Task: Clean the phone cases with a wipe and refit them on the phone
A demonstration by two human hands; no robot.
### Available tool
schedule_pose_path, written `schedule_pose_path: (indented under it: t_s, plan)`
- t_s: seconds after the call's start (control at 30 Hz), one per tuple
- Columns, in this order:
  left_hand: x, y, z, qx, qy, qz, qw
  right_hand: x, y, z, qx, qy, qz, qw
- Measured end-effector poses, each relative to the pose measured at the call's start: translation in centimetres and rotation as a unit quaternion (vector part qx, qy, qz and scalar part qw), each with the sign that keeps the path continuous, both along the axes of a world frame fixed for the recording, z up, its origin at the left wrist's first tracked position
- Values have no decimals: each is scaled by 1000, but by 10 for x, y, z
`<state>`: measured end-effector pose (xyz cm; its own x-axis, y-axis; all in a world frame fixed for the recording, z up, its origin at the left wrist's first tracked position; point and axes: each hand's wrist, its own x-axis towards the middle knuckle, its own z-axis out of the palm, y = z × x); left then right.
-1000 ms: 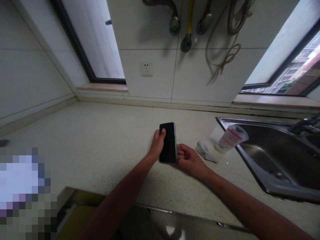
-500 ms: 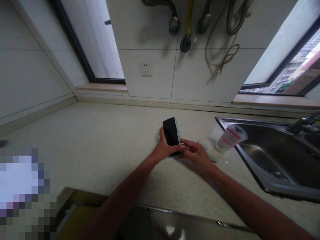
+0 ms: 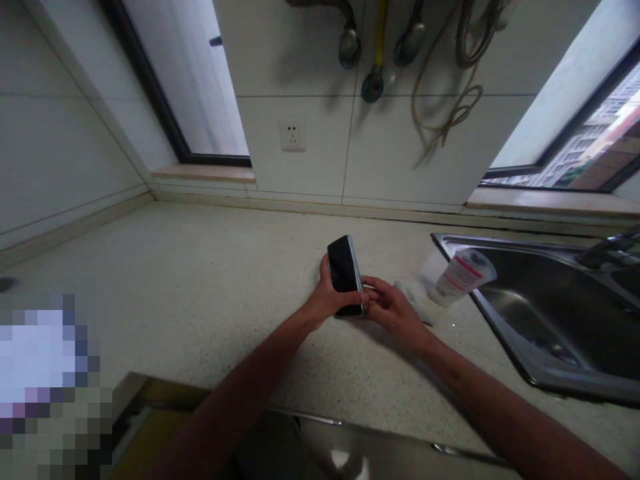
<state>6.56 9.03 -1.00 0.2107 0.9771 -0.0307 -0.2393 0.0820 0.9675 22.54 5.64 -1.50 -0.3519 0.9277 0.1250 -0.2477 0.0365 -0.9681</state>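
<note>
A smartphone (image 3: pixel 344 267) with a dark screen is held tilted above the counter, its screen facing me. My left hand (image 3: pixel 325 295) is closed on its lower part, fingers behind the left edge and thumb lying across the bottom of the screen. At the lower right edge of the phone, the fingertips of my right hand (image 3: pixel 393 308) are bent together and touch its side. Whether they pinch something small there is hidden. Partly behind the right hand lies a greyish object (image 3: pixel 406 291) that I cannot make out.
A clear plastic cup (image 3: pixel 463 275) with pink-red print stands beside the steel sink (image 3: pixel 505 350) on the right. The speckled pale counter (image 3: pixel 200 280) runs along the tiled wall. Above are a socket (image 3: pixel 293 136), hoses, a yellow pipe (image 3: pixel 381 40) and a looped cord (image 3: pixel 450 123).
The phone has turned very slightly in the left hand, and its lower edge shows a little more. Both hands stay almost where they were.
</note>
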Motion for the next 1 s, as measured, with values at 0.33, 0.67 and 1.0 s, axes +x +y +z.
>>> schedule_pose_path:
  t_s: [0.33,0.67,1.0]
  plan:
    - [-1,-4,11,-67,-35,-96,992,-1,-8,5,198,-255,-73,944]
    - [5,-9,16,-119,-112,-39,986,-3,-11,13,260,-333,-85,902]
    - [-2,2,15,-186,-178,-49,965,-3,-6,7,282,-357,-60,889]
